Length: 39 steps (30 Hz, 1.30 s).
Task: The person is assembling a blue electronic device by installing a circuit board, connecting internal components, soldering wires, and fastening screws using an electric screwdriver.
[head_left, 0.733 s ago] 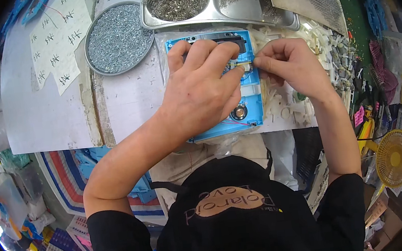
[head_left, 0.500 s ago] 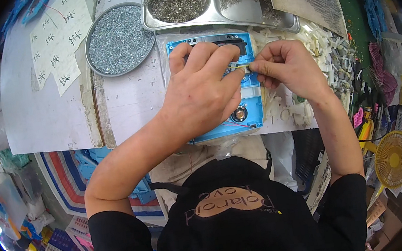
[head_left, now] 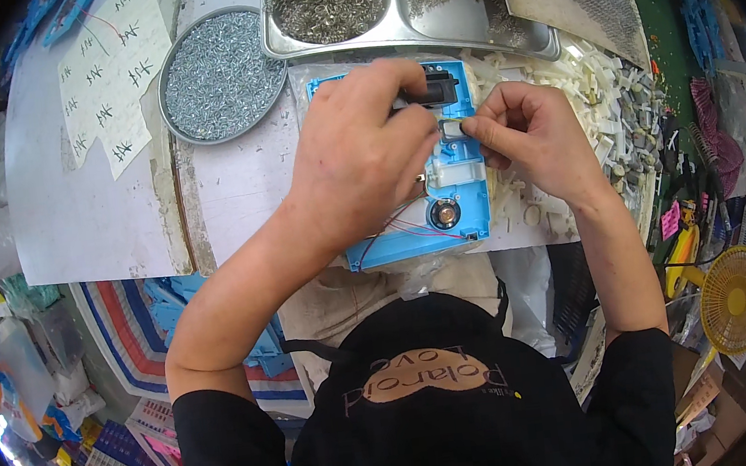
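White and worn, the workbench (head_left: 95, 219) carried a blue plastic housing (head_left: 463, 213) lying flat, its long axis running from the person toward the far trays, a round speaker (head_left: 445, 215) and red wires (head_left: 409, 227) at its near end. Over its far half the left hand (head_left: 364, 156) pressed down, fingers curled on a black part (head_left: 435, 90). Touching it, the right hand (head_left: 532, 137) pinched a small grey piece (head_left: 451, 129) between thumb and forefinger. Beyond the grip sat a steel compartment tray (head_left: 469, 24) of screws; left of that, a round pan (head_left: 217, 76) of silver screws and a white paper sheet (head_left: 111, 74) with handwritten marks. Right of the grip lay a heap of white plastic bits (head_left: 600, 87), and nearer, a yellow fan (head_left: 735, 298).
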Each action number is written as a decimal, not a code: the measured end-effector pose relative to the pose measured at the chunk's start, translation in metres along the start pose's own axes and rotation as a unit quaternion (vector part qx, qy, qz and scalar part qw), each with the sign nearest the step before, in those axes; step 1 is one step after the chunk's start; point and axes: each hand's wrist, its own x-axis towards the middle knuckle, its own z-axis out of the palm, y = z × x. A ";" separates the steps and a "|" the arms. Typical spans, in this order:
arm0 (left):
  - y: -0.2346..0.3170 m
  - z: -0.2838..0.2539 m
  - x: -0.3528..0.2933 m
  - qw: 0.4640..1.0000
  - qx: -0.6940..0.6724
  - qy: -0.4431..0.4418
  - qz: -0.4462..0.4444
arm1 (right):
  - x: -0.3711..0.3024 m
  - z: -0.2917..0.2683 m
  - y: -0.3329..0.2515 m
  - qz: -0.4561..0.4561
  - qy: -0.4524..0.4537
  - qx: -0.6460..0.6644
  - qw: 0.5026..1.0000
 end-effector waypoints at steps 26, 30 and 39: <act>0.006 0.000 0.035 0.991 0.107 -0.079 0.018 | 0.097 -0.420 0.047 0.232 0.388 -0.490 0.745; -0.005 0.005 0.032 0.993 0.099 -0.059 0.035 | 0.115 -0.491 0.135 0.370 0.402 -0.432 0.717; -0.002 0.007 0.033 0.992 0.090 -0.090 0.017 | 0.125 -0.599 0.187 0.383 0.311 -0.380 0.782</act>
